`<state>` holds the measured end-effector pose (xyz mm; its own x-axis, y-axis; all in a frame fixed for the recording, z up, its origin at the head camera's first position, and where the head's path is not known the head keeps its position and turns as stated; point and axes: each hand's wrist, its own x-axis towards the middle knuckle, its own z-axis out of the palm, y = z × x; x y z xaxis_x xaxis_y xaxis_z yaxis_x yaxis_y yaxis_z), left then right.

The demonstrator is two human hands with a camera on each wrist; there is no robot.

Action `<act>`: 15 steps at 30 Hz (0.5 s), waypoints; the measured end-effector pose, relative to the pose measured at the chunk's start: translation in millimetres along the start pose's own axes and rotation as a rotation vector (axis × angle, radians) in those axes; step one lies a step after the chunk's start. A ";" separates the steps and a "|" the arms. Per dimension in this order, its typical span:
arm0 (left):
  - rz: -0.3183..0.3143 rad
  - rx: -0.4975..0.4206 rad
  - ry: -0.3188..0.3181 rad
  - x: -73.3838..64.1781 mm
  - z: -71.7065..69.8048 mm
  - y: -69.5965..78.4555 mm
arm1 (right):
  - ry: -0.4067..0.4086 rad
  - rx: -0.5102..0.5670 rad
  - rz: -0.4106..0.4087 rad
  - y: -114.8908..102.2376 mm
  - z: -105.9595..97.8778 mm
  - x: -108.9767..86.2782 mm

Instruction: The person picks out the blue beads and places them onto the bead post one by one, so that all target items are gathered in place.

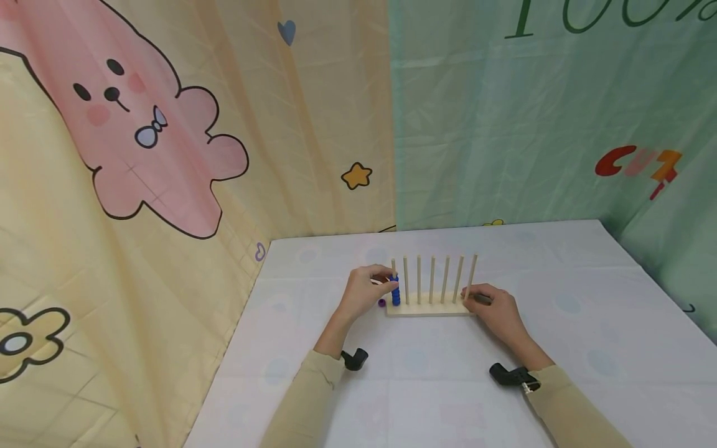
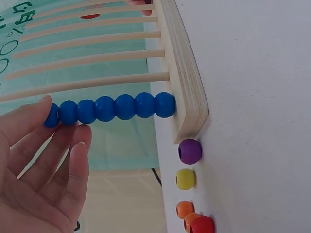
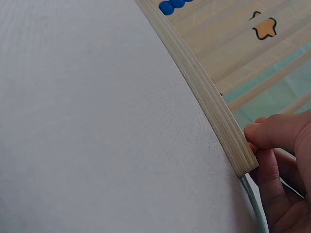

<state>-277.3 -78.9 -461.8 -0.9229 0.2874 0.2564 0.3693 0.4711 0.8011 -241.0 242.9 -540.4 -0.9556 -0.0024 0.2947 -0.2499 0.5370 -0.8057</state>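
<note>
A wooden peg rack (image 1: 428,312) stands on the white table, with a row of thin upright pegs (image 1: 432,277). Several blue beads (image 2: 125,107) are stacked on its leftmost peg, reaching down to the base. My left hand (image 1: 363,287) is at the top of that stack, pinching the uppermost blue bead (image 2: 51,117) between thumb and fingers; the other fingers curve loosely below. At the opposite end, my right hand (image 1: 497,311) grips the end of the wooden base (image 3: 238,150), thumb and fingers around its corner.
Beside the rack's left end lie loose beads: a purple bead (image 2: 190,151), a yellow bead (image 2: 185,179), orange beads (image 2: 184,209) and a red bead (image 2: 202,225). Printed curtains (image 1: 325,112) hang behind and left of the table (image 1: 414,367). Each wrist wears a black camera (image 1: 355,359).
</note>
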 end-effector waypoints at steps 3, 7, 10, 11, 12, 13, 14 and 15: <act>-0.005 -0.003 0.002 -0.1 0.3 -1.6 | 0.001 -0.004 -0.004 -0.4 0.1 0.2; -0.014 -0.004 -0.003 -0.7 0.1 -1.7 | 0.003 -0.016 -0.004 -0.7 0.1 0.5; -0.018 0.002 -0.005 -0.8 0.2 -1.0 | 0.005 -0.020 0.002 -0.5 0.4 0.5; -0.019 0.002 -0.004 -0.9 0.2 -0.8 | 0.005 -0.021 0.003 -0.3 0.6 0.5; -0.020 0.000 -0.005 -0.8 0.2 -0.7 | 0.005 -0.022 0.005 -0.2 0.9 0.4; -0.020 -0.001 -0.004 -1.0 0.1 -0.4 | 0.006 -0.023 0.006 -0.1 1.0 0.5; -0.022 -0.003 -0.003 -1.0 0.4 -0.3 | 0.006 -0.023 0.007 0.0 1.1 0.5; -0.023 -0.005 -0.002 -1.1 0.5 -0.3 | 0.006 -0.025 0.008 0.2 1.2 0.5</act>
<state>-276.4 -79.0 -462.6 -0.9309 0.2784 0.2366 0.3473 0.4732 0.8096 -241.7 242.0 -541.1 -0.9565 0.0067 0.2917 -0.2386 0.5576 -0.7951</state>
